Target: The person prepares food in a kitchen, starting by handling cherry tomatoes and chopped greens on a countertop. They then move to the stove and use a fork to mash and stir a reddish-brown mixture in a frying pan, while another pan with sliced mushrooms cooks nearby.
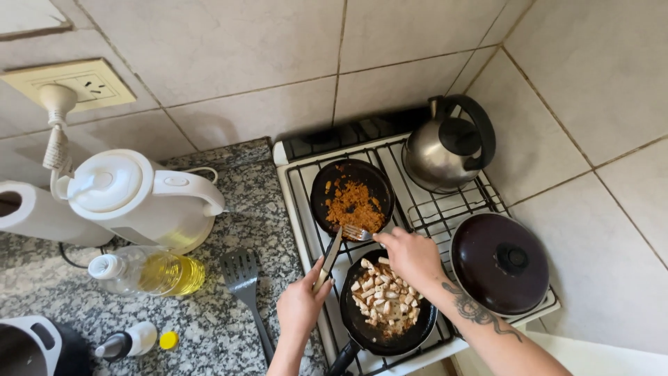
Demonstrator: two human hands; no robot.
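- Head view: the stove (417, 209) is taken as the landmark; 2 small black pans are seen on its left side, 1 behind the other.
- The right hand (410, 254) is closed around a fork (356, 232), whose tines are laid at the near rim of the back pan (352, 196), where orange crumbly food is held.
- The left hand (303, 303) is clamped on the handle of a knife (330, 259), at the stove's left edge, its blade pointed up toward the fork.
- The front pan (386, 310), filled with pale browned chunks, is set just below both hands, its handle pointed toward the stove's front.
- The fork and knife are judged light, stiff and thin; a grip by the handles, away from tines and blade, is judged best.
- The pans are judged hot and heavier, to be taken by the handle only.
- A kettle (449, 146) and a lidded pot (499, 263) are set on the stove's right side; a spatula (243, 278) and an oil bottle (149, 273) are laid on the counter to its left.
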